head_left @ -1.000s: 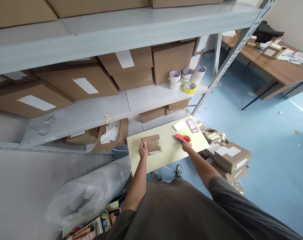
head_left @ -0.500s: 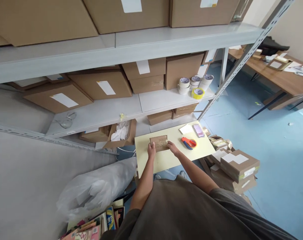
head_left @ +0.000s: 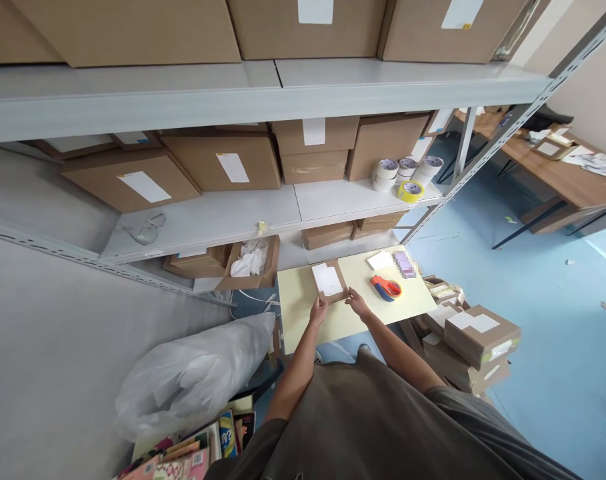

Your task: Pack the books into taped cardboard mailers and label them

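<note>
A small flat cardboard box with a white label on its upper face is held over the pale yellow tabletop. At its near left corner, my left hand is closed on the edge. My right hand has its thumb and fingers at the near right corner, closed around it. To the right lie a tool with orange and blue handles and a yellow tape roll, partly under it. A white card and a blurred purple item lie farther back.
Metal shelving with cardboard boxes rises in front; tape rolls stand on its middle shelf. Stacked boxes are on the floor at right. A plastic-wrapped bundle and books are at left. A wooden desk stands far right.
The box has been turned over and rotated, so its white label now faces up. Both hands have shifted to its near corners. The camera view has moved slightly.
</note>
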The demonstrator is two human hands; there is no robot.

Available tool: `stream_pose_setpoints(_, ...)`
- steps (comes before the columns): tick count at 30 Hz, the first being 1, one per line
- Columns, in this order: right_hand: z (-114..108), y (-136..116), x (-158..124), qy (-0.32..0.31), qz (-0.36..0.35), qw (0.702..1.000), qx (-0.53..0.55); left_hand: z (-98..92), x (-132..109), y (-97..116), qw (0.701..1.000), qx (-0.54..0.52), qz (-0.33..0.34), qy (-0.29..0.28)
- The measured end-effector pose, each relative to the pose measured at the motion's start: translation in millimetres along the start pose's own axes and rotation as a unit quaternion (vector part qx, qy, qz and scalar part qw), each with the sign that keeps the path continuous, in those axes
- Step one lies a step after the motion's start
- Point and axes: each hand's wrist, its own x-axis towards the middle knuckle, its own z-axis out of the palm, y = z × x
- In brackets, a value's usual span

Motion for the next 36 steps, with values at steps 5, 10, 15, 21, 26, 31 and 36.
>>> stream_pose_setpoints(5, -11.6, -5.2, 1.8, -0.002, 0.045, 0.996, -0.08, -9.3, 6.3, 4.8, 0.997, 0.075, -0.021, 0.018)
stream_pose_setpoints(10, -52.7, -18.8, 15.5, 0.047, 0.007, 0.987, -0.154, -3.1, 29.3, 49.3, 0.984, 0.121, 0.091, 0.093)
stream_pose_setpoints(15, -113.4, -16.5, 48.0, 0.077, -0.069, 0.987, -0.125, 49.5, 58.6, 117.4, 0.98, 0.07, 0.179, 0.045)
stream_pose_setpoints(21, -188.9, 14.4, 106.4, 0.088, -0.06, 0.985, -0.139, 132.1, 106.9, 171.0, 0.986, 0.075, 0.148, -0.008)
stream_pose_setpoints(26, -226.9, 52.1, 165.4, 0.032, 0.005, 0.978, -0.204, 199.8, 161.0, 184.5, 0.987, 0.129, 0.072, -0.06)
stream_pose_setpoints(31, -230.2, 80.8, 208.4, -0.047, 0.03, 0.957, -0.285, 249.2, 205.0, 182.4, 0.98, 0.186, 0.027, -0.073)
stream_pose_setpoints(36, -217.1, 93.8, 212.5, -0.082, 0.022, 0.933, -0.348, 265.8, 212.6, 177.4, 0.976, 0.209, 0.026, -0.051)
